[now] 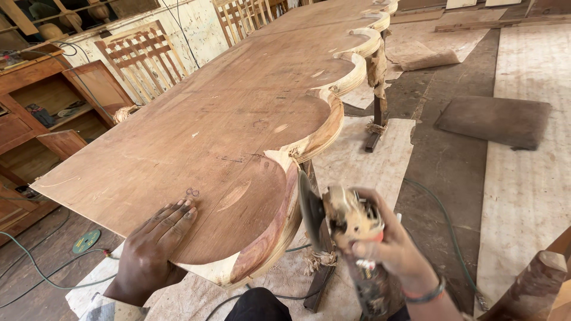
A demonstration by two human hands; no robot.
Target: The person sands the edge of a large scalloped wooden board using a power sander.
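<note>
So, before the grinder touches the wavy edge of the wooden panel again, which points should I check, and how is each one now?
1. Left hand presses flat on the wooden panel, away from the disc: ok.
2. Right hand grips the angle grinder firmly around the body: ok.
3. Disc stands beside the scalloped edge, close to it; contact cannot be seen: cannot tell.
4. Guard over the disc: none visible from this side: cannot tell.
5. Green cable lies on the floor near the feet, a trip risk: not ok.
6. Panel is fixed to its support: cannot tell.
</note>
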